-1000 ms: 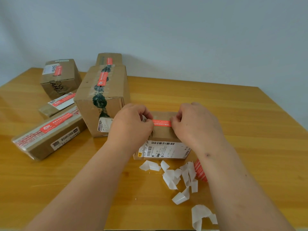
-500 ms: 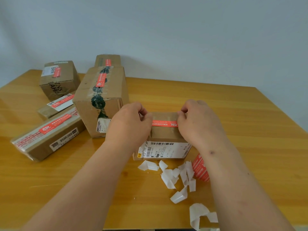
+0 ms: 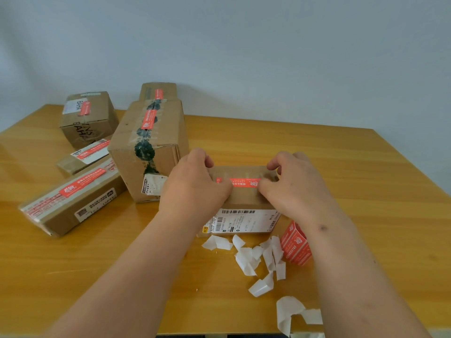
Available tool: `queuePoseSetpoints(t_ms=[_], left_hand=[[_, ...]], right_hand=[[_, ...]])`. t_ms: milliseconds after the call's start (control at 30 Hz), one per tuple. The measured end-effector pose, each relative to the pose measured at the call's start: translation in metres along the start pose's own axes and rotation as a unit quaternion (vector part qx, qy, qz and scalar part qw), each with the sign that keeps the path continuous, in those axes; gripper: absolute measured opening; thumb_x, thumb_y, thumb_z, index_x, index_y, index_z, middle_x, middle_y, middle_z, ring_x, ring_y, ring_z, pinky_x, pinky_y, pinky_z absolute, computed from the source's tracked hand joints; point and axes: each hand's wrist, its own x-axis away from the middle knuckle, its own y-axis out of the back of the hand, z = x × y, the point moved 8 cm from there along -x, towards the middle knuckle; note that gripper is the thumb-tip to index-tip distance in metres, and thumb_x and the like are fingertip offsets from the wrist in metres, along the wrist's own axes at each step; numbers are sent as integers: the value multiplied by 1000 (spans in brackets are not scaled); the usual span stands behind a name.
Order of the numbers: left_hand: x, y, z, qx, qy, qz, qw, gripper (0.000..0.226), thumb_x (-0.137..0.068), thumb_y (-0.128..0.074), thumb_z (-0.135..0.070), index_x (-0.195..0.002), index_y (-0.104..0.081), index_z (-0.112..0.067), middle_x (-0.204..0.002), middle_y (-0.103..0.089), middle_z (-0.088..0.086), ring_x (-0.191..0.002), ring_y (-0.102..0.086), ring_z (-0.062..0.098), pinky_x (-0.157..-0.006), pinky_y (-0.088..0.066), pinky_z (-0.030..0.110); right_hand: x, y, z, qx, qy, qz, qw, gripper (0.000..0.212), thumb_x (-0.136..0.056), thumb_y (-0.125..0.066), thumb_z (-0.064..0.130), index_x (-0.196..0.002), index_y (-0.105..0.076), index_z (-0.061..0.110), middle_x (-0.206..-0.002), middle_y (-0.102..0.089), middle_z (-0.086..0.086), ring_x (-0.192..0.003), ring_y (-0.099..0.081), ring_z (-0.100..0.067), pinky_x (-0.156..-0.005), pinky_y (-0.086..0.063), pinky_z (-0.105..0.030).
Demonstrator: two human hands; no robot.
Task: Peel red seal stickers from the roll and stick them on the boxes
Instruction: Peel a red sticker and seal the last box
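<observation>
Both hands have slid outward along the red seal sticker (image 3: pixel 240 182) since a second ago, so far more of the strip now shows between them on top of the small box (image 3: pixel 244 201).

Taking that small box as the landmark: far to its left a long flat box (image 3: pixel 70 203) lies tilted on the wooden table (image 3: pixel 366 191), a red seal across its top. Behind that sit a thin flat box (image 3: pixel 83 157) and a cube-shaped box (image 3: pixel 89 118), each with a red seal. Just left of the small box stands the tall box (image 3: pixel 148 152), sealed in red over dark-printed tape, with one more sealed box (image 3: pixel 158 91) behind it against the wall. All boxes are closed; their contents cannot be seen.

The left hand (image 3: pixel 195 184) has its fingers curled over the small box's left end, thumb pressing the sticker down. The right hand (image 3: pixel 292 186) does the same at the right end, fingers bent over the far edge and thumb on the strip.

In front of the small box lie white backing scraps (image 3: pixel 256 259), trailing toward the table's near edge. The sticker roll (image 3: pixel 294 247) stands just right of them, partly hidden by the right forearm. To the right of the small box the tabletop runs bare to its right edge.
</observation>
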Motion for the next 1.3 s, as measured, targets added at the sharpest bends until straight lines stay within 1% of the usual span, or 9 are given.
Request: queuePoseSetpoints(t_ms=[133,300,533,633,767,867,1000,1100,1300], left_hand=[[3,-2,-5,-22,0,-1,1000,40,-76,-70,-46,-99,-44,-26,-91,-46,-12,-87,-50,16,-78,-46,36],[0,-1,5,58,22,-1,998,22,-86,-60,-19,-103,-46,-23,-83,-51,-7,-77,-52,14,-61,-42,31],[-1,0,1,51,-3,-14,999,24,-89,-59,-16,-107,-45,-22,-78,-53,-6,-71,-53,13,-58,-45,32],[0,1,3,52,5,-21,998,26,-89,-57,-11,-109,-45,-22,-79,-52,-6,-72,-52,11,-58,-41,28],[4,3,1,55,-7,-32,998,27,-90,-53,-7,-112,-48,-22,-86,-51,-7,-79,-52,11,-66,-44,29],[7,9,-2,57,-22,-36,997,28,-90,-50,-6,-112,-50,-22,-92,-50,-9,-83,-50,8,-68,-42,26],[9,17,-10,63,-51,-35,996,26,-94,-54,-13,-117,-51,-24,-104,-51,-14,-95,-51,4,-72,-38,13],[10,40,-17,30,-77,-116,990,33,-92,-60,-17,-125,-53,-22,-114,-50,-13,-113,-47,10,-92,-40,24],[-9,83,39,87,44,-240,966,51,-86,-67,-21,-131,-44,-19,-137,-40,3,-131,-33,24,-111,-32,45]], right_hand=[[1,-3,4,4,2,-6,1000,37,-80,-61,45,-111,-54,27,-105,-43,6,-87,-52,-14,-66,-40,-29],[-3,2,-6,-11,-3,-11,1000,25,-88,-55,30,-112,-56,24,-111,-48,1,-87,-49,-14,-73,-37,-27],[-12,-1,-7,8,-22,-20,1000,21,-91,-48,27,-111,-56,23,-111,-50,-1,-88,-51,-20,-74,-41,-30],[-7,-2,-5,6,9,-5,1000,39,-90,-49,36,-127,-51,26,-125,-45,2,-98,-52,-17,-79,-43,-31],[2,-21,2,0,67,140,988,83,-72,-62,58,-145,-30,35,-146,-26,17,-125,-42,-11,-99,-43,-37],[5,-21,2,59,89,190,976,101,-62,-75,50,-147,-20,40,-146,-24,15,-123,-41,-14,-102,-40,-42],[-2,-5,-2,52,58,140,987,90,-63,-78,52,-140,-32,39,-122,-34,11,-99,-49,-12,-81,-47,-32],[-13,3,-2,19,8,81,997,79,-64,-72,65,-130,-39,37,-112,-36,8,-82,-51,-7,-65,-46,-28],[-54,-13,14,-8,-86,0,996,83,-72,-55,78,-132,-39,22,-129,-32,-6,-97,-59,-29,-75,-51,-36]])
